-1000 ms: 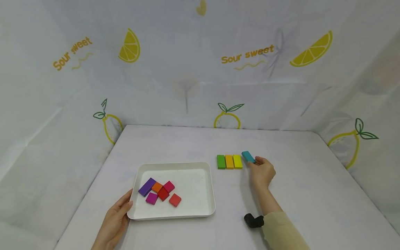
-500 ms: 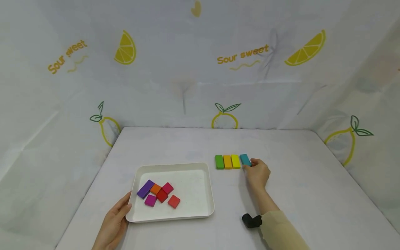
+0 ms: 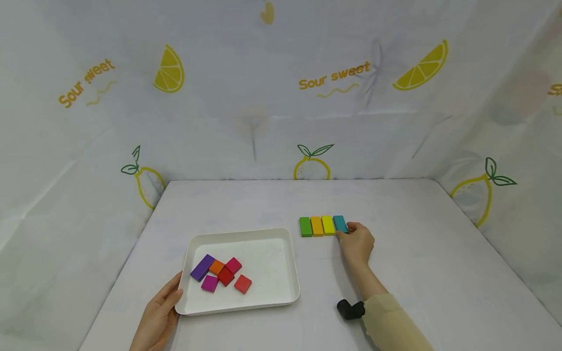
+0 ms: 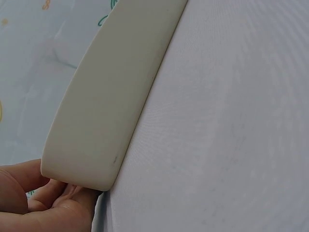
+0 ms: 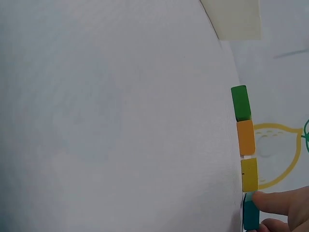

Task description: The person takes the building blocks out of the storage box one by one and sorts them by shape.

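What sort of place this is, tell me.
Probably a staged tabletop booth: lemon-printed sheeting rises behind and on both sides of a white table, where a tray holds coloured blocks.

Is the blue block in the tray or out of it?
Out. The right hand holds the blue block beside the yellow block, to the right of the white tray in the head view.

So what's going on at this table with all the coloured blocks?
Someone is handling small blocks with bare hands. The right hand pinches a blue block at the right end of a short row, beside a yellow block, an orange block and a green block. The left hand holds the left side of a white tray, where six more blocks lie loosely grouped.
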Motion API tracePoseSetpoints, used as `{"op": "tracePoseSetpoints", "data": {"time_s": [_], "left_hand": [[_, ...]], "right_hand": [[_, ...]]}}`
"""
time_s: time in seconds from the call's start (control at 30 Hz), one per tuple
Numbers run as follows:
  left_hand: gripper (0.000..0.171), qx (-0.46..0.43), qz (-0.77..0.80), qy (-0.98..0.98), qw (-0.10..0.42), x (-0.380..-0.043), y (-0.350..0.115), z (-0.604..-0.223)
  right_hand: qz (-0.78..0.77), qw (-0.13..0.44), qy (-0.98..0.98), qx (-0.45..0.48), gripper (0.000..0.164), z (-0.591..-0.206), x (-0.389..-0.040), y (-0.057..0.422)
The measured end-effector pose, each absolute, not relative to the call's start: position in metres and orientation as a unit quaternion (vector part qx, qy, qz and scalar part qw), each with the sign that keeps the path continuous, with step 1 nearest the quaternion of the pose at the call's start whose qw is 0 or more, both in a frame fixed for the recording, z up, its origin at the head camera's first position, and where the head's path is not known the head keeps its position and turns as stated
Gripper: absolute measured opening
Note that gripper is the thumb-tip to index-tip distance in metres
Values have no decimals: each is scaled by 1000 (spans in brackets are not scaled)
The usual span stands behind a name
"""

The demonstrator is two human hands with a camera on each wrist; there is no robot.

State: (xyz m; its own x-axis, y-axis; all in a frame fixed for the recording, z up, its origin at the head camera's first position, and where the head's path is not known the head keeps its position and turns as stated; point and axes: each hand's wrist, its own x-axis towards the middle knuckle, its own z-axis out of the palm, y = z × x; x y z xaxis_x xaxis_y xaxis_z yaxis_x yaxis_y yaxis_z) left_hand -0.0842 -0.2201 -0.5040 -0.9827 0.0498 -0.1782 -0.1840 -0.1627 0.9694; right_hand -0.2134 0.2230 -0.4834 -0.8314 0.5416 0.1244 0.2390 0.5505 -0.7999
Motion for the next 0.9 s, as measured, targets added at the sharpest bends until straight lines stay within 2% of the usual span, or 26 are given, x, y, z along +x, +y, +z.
{"op": "tracePoseSetpoints", "data": {"time_s": [0.3,0.9], "left_hand": [[69,-58,760,643,74,-84,-219,-504],[67,-74,735,666,104,-84,-220,-496]], "right_hand": [[419,180,-862,-222,38,-482,-212,222],[424,172,-859,-229,39,-476,-213,224]]}}
